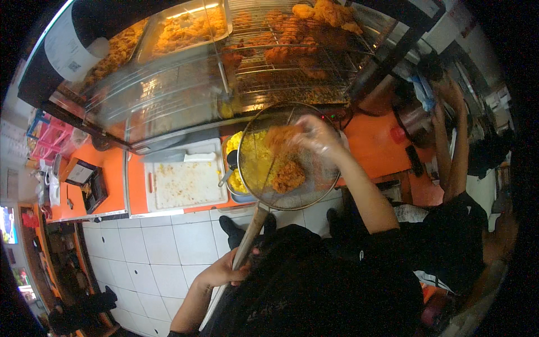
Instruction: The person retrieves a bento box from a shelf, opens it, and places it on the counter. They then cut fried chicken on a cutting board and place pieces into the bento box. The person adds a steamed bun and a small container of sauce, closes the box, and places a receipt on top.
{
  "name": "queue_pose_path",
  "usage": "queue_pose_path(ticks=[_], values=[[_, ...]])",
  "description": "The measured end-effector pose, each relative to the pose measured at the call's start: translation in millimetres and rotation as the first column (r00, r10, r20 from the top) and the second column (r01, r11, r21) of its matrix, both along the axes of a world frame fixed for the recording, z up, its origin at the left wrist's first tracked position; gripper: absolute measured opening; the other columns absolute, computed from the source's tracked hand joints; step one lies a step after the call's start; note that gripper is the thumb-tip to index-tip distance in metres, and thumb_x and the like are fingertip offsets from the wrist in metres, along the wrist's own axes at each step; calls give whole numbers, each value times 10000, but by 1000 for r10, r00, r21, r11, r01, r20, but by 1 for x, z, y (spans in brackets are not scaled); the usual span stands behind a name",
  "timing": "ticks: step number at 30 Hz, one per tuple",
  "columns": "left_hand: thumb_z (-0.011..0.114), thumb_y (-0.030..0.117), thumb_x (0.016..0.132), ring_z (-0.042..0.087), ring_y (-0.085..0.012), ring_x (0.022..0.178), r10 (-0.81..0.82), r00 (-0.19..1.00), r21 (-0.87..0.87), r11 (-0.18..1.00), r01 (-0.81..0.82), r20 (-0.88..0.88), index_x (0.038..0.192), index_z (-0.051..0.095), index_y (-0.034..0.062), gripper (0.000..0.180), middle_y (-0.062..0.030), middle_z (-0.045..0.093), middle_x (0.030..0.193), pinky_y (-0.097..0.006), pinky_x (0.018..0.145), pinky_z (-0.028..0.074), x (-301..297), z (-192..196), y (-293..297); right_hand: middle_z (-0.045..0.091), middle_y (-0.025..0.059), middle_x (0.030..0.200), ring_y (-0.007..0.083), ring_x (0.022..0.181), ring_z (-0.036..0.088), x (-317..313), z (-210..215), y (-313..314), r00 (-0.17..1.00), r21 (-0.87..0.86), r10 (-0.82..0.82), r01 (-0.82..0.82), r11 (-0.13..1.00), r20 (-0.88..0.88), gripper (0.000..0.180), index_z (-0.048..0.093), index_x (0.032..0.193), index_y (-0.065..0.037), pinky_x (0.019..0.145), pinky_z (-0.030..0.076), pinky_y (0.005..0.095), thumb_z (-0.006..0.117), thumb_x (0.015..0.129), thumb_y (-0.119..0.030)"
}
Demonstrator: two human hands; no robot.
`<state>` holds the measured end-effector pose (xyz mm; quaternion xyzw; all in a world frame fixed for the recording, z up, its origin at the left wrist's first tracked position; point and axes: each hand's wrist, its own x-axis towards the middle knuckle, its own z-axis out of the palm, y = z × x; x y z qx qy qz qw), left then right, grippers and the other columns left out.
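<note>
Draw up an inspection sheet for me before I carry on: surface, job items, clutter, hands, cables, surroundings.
Surface: orange counter; white board on it, strewn with crumbs
Job items: wire strainer above yellow food; upper fried piece and lower fried piece, both browned
Clutter: dark open box at left; broad knife at the board's far edge
Hands: left hand grips the strainer's handle; right hand is at the upper piece, grip blurred
Cables: nothing clearly seen
Surroundings: display case with fried food; white tiled floor; another person's forearms at right
</note>
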<state>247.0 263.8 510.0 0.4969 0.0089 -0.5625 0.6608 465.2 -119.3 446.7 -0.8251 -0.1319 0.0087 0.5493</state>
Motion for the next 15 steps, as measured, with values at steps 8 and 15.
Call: queue_pose_path(ticks=[8,15], values=[[660,-20,828,479,-82,579,22,1000,8,1000,-22,-3,1419,387,71,657,15,476,842,-222,476,413,-5,4,1,634,130,1144,266,878,678,70,10,-91,726,545,-599,670,504,-338,388,502,1174,-80,703,617,356,757,892,-157],[664,-29,821,501,-87,606,7,1000,-26,1000,-6,23,1416,396,84,662,12,484,850,-228,488,417,-1,0,1,507,149,1414,350,1235,534,134,-14,-82,774,812,-532,529,247,-343,467,460,1406,-10,1034,480,481,619,982,-126]])
